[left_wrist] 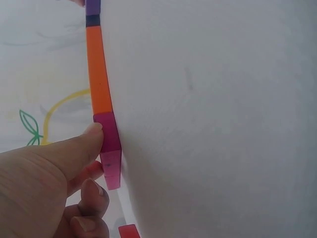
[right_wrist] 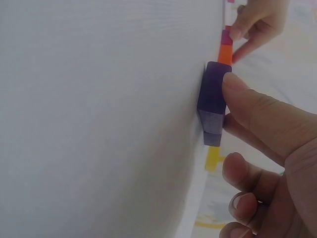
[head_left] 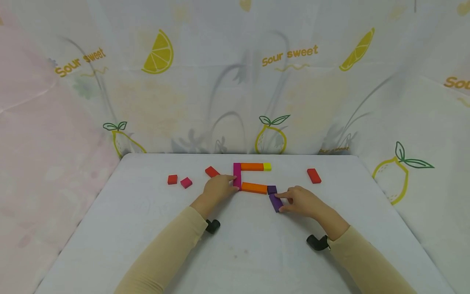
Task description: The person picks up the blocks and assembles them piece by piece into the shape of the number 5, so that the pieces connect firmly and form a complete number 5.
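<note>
On the white table, a magenta block (head_left: pixel 237 171) stands at the left end of a row of coloured blocks. My left hand (head_left: pixel 218 188) touches its left side with thumb and index fingertip. An orange block (head_left: pixel 254 188) runs right from its near end to a small dark purple block (head_left: pixel 271 189). A longer purple block (head_left: pixel 274 203) slants toward me from there. Thumb and index finger of my right hand (head_left: pixel 302 201) rest along its right side; in the right wrist view the thumb presses near its edge. The other fingers curl loosely.
Another orange block (head_left: pixel 252 166) with a yellow block (head_left: pixel 267 166) extends from the magenta block's far end. Left of these lie a red block (head_left: pixel 211 171), a pinkish-red block (head_left: pixel 186 182) and an orange-red block (head_left: pixel 172 179). A red block (head_left: pixel 313 175) lies at right.
</note>
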Available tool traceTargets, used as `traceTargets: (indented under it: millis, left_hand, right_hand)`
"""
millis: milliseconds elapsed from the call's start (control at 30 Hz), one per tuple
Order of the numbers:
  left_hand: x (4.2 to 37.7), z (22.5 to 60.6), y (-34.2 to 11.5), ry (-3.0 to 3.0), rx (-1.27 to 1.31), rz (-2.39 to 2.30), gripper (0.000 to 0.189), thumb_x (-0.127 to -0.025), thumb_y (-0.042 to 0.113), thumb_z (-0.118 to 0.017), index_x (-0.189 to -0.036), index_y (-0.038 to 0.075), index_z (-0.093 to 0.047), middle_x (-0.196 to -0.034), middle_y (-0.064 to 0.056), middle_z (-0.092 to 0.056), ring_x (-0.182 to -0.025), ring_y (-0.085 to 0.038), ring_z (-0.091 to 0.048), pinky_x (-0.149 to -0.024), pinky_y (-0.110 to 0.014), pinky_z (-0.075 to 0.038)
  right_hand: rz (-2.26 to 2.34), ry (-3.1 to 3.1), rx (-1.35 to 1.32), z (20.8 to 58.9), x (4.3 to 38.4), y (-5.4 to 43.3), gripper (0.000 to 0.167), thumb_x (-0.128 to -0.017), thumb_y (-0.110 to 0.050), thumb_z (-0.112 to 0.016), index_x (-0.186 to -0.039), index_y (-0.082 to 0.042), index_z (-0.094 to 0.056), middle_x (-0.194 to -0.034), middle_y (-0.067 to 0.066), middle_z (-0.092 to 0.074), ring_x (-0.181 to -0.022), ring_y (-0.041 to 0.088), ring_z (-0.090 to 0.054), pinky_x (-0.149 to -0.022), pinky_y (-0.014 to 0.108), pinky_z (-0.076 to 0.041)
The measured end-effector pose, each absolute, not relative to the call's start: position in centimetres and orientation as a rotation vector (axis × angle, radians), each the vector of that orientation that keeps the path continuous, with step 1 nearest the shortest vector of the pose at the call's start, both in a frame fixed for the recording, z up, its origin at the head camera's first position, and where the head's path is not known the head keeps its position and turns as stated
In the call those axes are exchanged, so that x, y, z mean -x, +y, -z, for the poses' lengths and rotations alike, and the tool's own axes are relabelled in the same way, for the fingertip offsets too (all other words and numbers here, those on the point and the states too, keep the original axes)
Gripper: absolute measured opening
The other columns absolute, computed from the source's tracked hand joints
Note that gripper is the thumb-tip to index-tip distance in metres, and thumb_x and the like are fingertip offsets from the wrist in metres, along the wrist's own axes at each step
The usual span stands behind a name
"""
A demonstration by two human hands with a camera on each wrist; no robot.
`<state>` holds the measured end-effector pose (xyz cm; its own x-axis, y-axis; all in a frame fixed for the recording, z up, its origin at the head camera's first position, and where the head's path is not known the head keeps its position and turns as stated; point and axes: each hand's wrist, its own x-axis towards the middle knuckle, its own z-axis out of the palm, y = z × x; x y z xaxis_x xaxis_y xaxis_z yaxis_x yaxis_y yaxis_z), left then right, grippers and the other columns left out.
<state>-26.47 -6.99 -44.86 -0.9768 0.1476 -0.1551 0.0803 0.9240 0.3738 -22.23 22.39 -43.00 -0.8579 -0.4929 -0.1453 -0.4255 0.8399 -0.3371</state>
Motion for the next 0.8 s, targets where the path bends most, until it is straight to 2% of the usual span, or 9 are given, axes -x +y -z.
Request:
traceTargets:
  millis: [633, 800]
  left_hand:
    - [26.7, 45.3, -7.0, 2.898, -0.163, -0.605, 0.061, -0.091, 0.042, -0.073, -0.146, 0.026, -0.054, -0.139, -0.006, -0.06, -0.126, -0.028, -0.056, -0.097, -0.043, -0.051]
    - [26.6, 45.2, -7.6, 2.898, -0.161, -0.671, 0.058, -0.091, 0.042, -0.073, -0.143, 0.024, -0.057, -0.135, -0.005, -0.062, -0.123, -0.027, -0.057, -0.097, -0.045, -0.051]
  right_hand:
    - [0.48, 2.78, 0.631, 42.8, 22.5, 22.8, 0.052, -0.085, -0.034, -0.08, -0.133, -0.019, -0.067, -0.078, -0.003, -0.051, -0.077, 0.015, -0.047, -0.065, 0.029, -0.042]
    - [0.559, 2.806, 0.643, 42.3, 22.8, 23.5, 0.05, -0.088, -0.033, -0.077, -0.134, -0.016, -0.066, -0.08, -0.004, -0.053, -0.077, 0.015, -0.047, -0.064, 0.029, -0.041]
